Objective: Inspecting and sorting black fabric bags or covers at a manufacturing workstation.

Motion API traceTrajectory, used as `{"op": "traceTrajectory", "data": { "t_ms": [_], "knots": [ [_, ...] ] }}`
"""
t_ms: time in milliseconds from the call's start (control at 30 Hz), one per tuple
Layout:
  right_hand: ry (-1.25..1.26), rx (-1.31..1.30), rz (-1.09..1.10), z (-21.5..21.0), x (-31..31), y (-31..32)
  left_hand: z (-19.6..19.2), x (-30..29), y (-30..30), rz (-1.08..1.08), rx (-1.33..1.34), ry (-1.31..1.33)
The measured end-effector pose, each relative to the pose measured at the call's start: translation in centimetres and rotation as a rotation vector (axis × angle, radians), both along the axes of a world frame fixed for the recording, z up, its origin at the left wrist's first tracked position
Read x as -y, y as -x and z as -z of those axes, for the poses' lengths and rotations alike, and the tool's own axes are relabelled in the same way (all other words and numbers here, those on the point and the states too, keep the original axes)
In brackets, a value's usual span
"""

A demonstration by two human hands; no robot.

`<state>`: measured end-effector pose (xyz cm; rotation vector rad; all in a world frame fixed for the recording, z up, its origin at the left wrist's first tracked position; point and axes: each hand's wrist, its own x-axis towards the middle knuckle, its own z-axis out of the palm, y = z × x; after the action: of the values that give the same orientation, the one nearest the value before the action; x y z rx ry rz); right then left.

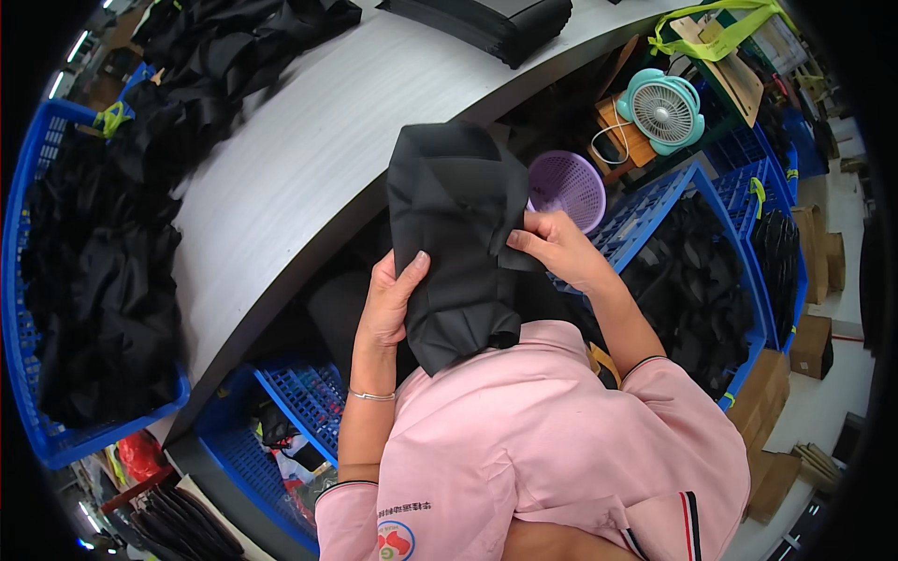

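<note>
In front of my chest I hold up a black fabric piece (458, 215), folded or sewn into a tube-like, pouch-like shape. My left hand (391, 294) grips its left edge, the thumb pressed on the front and the fingers behind. At the right edge my right hand (557, 245) pinches the cloth between thumb and fingers, near a small flap that sticks out. The fabric's lower end hangs creased against my pink shirt (561, 421). What lies behind the cloth is hidden.
A pale table (271, 178) curves along the left, bearing a stack of black sheets (486, 23) and heaped black cloth (224, 65). Blue crates (28, 374) of black pieces stand at both sides. A purple basket (568, 187) and a turquoise fan (662, 110) are at right.
</note>
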<state>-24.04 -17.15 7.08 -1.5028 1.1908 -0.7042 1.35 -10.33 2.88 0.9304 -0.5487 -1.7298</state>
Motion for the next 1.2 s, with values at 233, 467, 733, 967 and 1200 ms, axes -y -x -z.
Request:
{"op": "traceTrajectory", "data": {
  "t_ms": [233, 467, 733, 967, 1200],
  "knots": [
    [-0.545, 0.623, -0.122, 0.3, -0.4, -1.2, 0.6, 1.0, -0.2, 0.021, -0.121, -0.013],
    [-0.285, 0.242, 0.025, 0.8, 0.9, -1.8, -0.8, 0.5, 0.8, -0.118, 0.075, -0.025],
    [-0.198, 0.226, 0.058, 0.4, 0.1, -3.7, -0.9, 0.6, 2.0, -0.154, 0.290, -0.027],
    [-0.529, 0.437, 0.015, 2.9, 1.0, -2.1, -0.4, 0.4, 1.0, -0.021, 0.133, 0.022],
    [-0.371, 0.355, 0.054, 2.2, 0.8, -1.5, -0.7, 1.9, 0.4, 0.035, -0.056, 0.020]
  ]
}}
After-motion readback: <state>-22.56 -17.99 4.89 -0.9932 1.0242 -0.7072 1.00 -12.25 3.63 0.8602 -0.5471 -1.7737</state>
